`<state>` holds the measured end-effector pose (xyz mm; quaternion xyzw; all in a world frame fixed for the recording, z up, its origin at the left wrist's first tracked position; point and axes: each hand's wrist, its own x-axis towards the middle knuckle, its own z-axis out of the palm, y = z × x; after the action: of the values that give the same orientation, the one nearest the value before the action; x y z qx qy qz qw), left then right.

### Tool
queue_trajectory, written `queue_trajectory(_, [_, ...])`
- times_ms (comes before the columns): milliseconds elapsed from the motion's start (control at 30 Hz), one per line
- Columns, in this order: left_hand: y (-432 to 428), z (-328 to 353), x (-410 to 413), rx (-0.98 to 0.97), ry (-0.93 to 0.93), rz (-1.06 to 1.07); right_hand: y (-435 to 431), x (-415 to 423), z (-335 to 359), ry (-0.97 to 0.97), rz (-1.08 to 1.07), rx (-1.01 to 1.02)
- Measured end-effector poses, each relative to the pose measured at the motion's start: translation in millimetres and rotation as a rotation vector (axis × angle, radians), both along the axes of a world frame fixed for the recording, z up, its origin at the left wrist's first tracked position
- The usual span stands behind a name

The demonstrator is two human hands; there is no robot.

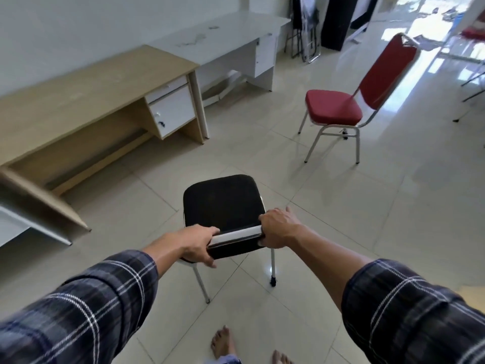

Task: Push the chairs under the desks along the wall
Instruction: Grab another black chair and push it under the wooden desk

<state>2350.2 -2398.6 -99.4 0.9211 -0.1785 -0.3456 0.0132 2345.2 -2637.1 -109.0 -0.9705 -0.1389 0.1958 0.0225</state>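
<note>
A black chair (223, 203) with metal legs stands on the tiled floor in front of me, its seat facing away. My left hand (195, 244) grips the left end of its backrest top. My right hand (278, 228) grips the right end. A wooden desk (86, 88) with a white drawer unit stands along the left wall, its knee space open. Beyond it is a white desk (225, 30), also against the wall. A red chair (338, 106) with a tall red back stands out in the room at the right, facing the desks.
Another pale desk edge (23, 227) shows at the far left. Folded dark chairs (307, 27) lean by the far wall. More chair legs (472, 95) show at the right edge. My bare feet (223, 342) are on the tiles below.
</note>
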Motion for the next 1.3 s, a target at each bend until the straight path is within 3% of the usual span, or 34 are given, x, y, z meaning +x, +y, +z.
queue_trajectory(67, [-6.0, -6.6, -17.7, -0.006, -0.155, 0.125, -1.8, -2.6, -1.3, 0.015, 0.019, 0.077])
queue_trajectory(167, [-20.9, -2.6, -37.3, 0.148, -0.439, 0.188, -5.1, -7.8, -6.4, -0.023, 0.036, 0.116])
queue_trajectory(300, [-24.8, -4.8, -65.1, 0.122, -0.595, 0.22, -7.5, -14.4, -11.3, -0.117, 0.116, 0.051])
queue_trajectory(533, [-17.2, -16.6, -68.8, 0.024, -0.539, 0.237, -9.2, -17.6, -24.0, -0.113, 0.156, 0.113])
queue_trajectory(800, [-27.4, -7.6, -55.6, 0.206, -0.582, 0.234, -16.5, -11.8, -24.6, -0.116, 0.166, 0.321])
queue_trajectory(1033, [-28.0, -4.1, -47.9, 0.208, -0.575, 0.248, -6.8, -3.9, -18.0, -0.201, 0.13, 0.172])
queue_trajectory(1300, [-28.2, -0.5, -45.3, 0.21, -0.592, 0.278, -5.1, -0.5, -15.2, -0.229, 0.153, 0.229])
